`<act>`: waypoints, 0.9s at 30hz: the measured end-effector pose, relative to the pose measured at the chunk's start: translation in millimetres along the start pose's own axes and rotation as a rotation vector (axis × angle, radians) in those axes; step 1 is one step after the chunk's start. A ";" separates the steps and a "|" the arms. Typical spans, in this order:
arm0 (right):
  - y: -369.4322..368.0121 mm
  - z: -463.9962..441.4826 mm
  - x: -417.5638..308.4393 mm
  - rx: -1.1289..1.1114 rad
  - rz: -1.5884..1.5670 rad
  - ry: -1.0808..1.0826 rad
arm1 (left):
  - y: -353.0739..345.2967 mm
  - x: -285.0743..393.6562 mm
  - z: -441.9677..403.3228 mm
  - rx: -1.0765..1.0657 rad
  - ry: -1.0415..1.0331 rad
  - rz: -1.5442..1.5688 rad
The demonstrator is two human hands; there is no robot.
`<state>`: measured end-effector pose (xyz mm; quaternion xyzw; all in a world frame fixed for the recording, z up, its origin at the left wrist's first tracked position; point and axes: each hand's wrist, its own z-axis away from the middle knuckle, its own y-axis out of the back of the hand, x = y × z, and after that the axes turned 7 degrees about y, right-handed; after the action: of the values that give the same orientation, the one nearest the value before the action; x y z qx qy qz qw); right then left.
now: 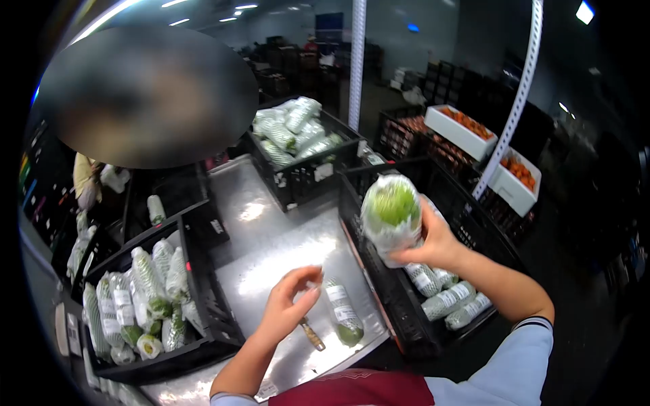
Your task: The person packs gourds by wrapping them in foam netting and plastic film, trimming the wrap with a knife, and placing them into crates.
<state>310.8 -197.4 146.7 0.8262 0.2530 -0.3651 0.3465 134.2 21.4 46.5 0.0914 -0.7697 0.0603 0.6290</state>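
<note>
Gleaming metal table [267, 260] in dim room [426, 37], right fingers [435, 238] clamped on wrapped vegetable [391, 215], left fingers [291, 298] curled apart.

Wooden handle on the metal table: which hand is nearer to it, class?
Left. The left hand is close by the wooden handle; the right hand is farther off, by the black crate, holding a wrapped vegetable.

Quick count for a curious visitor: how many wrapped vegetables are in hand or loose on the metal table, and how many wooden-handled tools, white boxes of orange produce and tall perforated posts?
Wrapped vegetables: 2 (one in the right hand, held vegetable; one loose vegetable on the metal table)
Wooden-handled tool: 1
White boxes: 2
Perforated posts: 2
Total: 7
</note>
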 end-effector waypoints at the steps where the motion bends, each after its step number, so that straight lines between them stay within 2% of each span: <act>1: -20.0 -2.9 -3.2 -0.029 0.005 0.021 | 2.1 18.9 -0.6 0.051 -0.105 -0.052; 4: -80.2 -7.5 -3.1 -0.152 0.171 0.175 | 8.6 47.6 12.1 0.184 -0.338 -0.143; 6: -116.3 -9.1 -9.7 -0.231 0.235 0.225 | 16.8 44.3 26.5 0.190 -0.269 -0.132; 8: -144.9 -5.0 15.2 -0.277 0.091 0.149 | 28.1 26.1 43.5 0.204 -0.192 -0.036; 11: -178.3 3.0 24.7 -0.345 0.154 0.186 | 40.0 7.9 72.6 0.214 -0.115 0.036; 14: -206.0 13.9 40.0 -0.427 0.083 0.092 | 48.2 -9.3 95.3 0.253 -0.052 0.097; 18: -235.1 22.3 40.9 -0.485 0.064 0.042 | 56.7 -30.1 119.9 0.316 -0.053 0.284; 19: -241.2 23.9 42.1 -0.493 0.109 0.090 | 60.7 -29.3 125.5 0.338 -0.018 0.347; 22: -256.8 29.0 40.5 -0.505 0.123 0.144 | 71.5 -33.9 141.5 0.479 -0.095 0.225; 25: -270.3 35.5 33.0 -0.544 0.065 0.039 | 74.1 -42.0 146.3 0.566 -0.079 0.365; 27: -275.3 38.5 25.2 -0.569 0.065 -0.026 | 79.5 -48.5 149.0 0.549 -0.016 0.487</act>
<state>124.8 -48.5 1.3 0.6987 0.3141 -0.2784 0.5794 -16.3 71.2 -29.2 0.0715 -0.7287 0.4121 0.5423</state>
